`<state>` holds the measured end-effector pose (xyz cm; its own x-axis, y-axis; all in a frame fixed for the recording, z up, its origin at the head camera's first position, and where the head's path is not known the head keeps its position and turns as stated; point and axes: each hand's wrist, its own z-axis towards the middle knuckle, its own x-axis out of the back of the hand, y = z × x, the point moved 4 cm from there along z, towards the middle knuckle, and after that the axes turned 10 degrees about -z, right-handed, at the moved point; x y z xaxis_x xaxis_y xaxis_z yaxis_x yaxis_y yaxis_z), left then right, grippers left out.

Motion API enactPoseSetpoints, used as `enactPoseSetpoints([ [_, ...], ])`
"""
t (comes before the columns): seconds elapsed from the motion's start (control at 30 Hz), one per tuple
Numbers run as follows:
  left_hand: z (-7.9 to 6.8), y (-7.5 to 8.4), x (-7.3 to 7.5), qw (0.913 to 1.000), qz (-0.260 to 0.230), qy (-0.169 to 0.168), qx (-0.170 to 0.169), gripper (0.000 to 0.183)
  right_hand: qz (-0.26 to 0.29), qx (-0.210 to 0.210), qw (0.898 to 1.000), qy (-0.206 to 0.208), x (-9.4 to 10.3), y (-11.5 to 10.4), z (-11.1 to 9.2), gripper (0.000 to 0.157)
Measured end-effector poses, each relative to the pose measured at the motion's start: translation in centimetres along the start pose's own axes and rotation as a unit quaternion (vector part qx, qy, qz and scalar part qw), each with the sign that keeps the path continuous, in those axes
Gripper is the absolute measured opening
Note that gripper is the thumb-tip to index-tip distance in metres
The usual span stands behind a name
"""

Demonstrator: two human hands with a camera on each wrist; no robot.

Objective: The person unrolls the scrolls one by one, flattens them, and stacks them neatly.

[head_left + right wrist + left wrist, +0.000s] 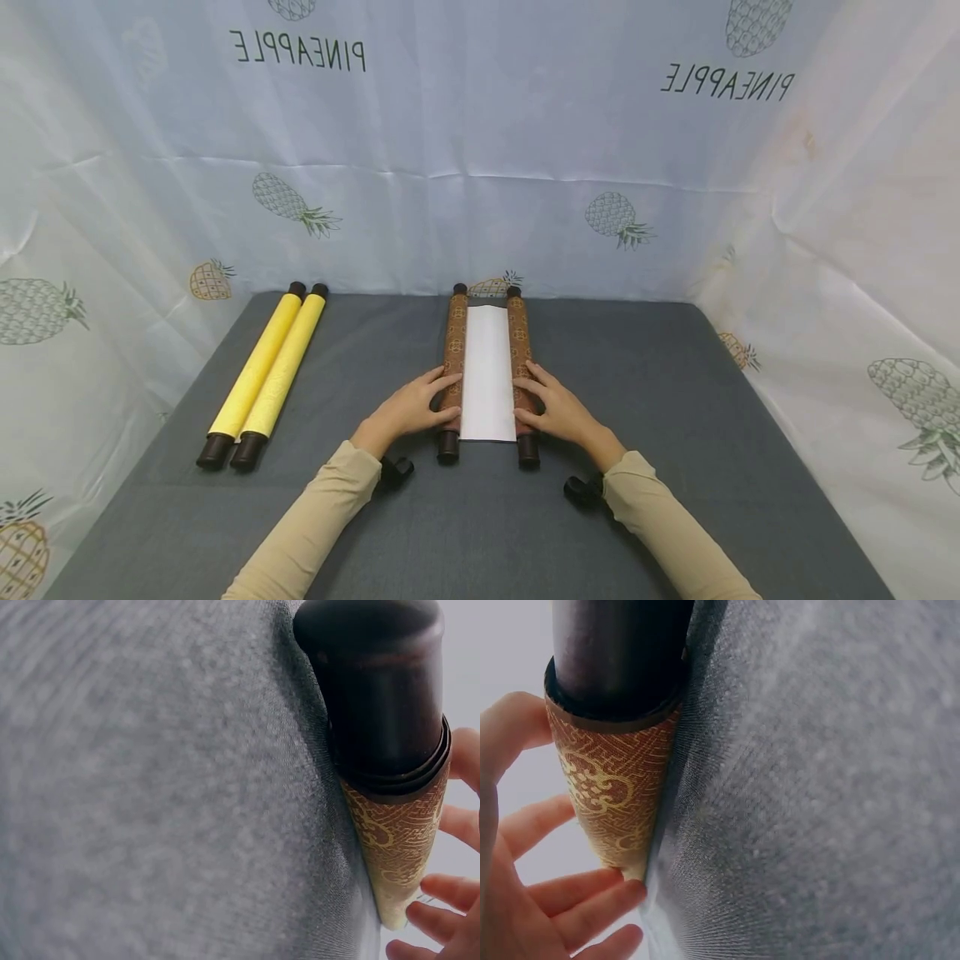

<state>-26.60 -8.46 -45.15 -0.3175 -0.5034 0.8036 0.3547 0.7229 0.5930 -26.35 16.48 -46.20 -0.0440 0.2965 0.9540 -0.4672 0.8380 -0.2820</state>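
Leftward lie 2 yellow rolls [257, 368] [285, 372], while spread, relaxed hands [408, 406] [561, 410] touch the brown scroll [487, 372].

You have reddish-brown brocade on the left roll [454, 342] and the right roll [519, 333], figured in gold with rounded medallions over fine angular linework; their end knobs [447, 447] are glossy blackish brown. Your sheet [487, 375] is plain white with a dark line along its near edge. The slim rolls [258, 367] to your left are yellow with dark brown caps [215, 451]. Your sleeves [315, 508] are beige, your wrist straps [396, 473] black. The tablecloth [495, 533] is flecked grey. You face a bluish-white curtain [450, 108] printed with grey-green and orange-yellow pineapples [279, 196] and dark mirrored lettering [302, 50].
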Motion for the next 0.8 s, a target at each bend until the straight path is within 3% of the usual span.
enactPoseSetpoints([
  [0.47, -0.19, 0.32, -0.32, 0.999, 0.022, 0.023, -0.031, 0.054, 0.022, 0.019, 1.0, 0.0, 0.27, -0.31, -0.24, 0.042],
  [0.8, -0.66, 0.73, -0.57, 0.9998, 0.017, 0.012, -0.005, 0.054, 0.005, 0.016, 1.0, -0.009, 0.2, -0.5, -0.5, 0.044],
])
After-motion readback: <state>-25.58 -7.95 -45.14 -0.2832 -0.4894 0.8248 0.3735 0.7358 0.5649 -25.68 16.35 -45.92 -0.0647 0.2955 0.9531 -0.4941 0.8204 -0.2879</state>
